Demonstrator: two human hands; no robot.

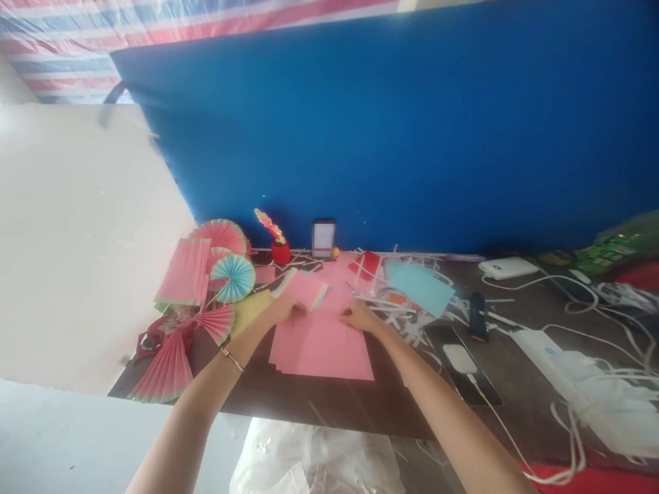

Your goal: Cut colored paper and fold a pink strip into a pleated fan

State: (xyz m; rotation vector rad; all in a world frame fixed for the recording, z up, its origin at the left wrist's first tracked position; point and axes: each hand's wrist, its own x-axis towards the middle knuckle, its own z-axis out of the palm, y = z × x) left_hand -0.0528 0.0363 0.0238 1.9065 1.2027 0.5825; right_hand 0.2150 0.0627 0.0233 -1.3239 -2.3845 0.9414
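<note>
In the head view, pink paper sheets (324,350) lie in a slightly uneven stack at the middle of the table. My left hand (287,310) is at their upper left, its fingers curled down onto the paper. Just above it is a smaller pink paper piece (303,288) with yellow and blue edges. Across from it, my right hand (361,318) bends its fingers and thumb together at the right side of the pink sheets. Both hands appear closed on this paper, though the fingertips are blurred. Another pink sheet (337,278) extends behind the hands.
Pleated paper fans (233,276) crowd the left, beside a yellow sheet (252,310). Paper strips (412,322) and a light blue sheet (421,287) lie right. Further right are a phone (487,387), a power strip (571,384) and cables. A blue panel (386,137) stands behind.
</note>
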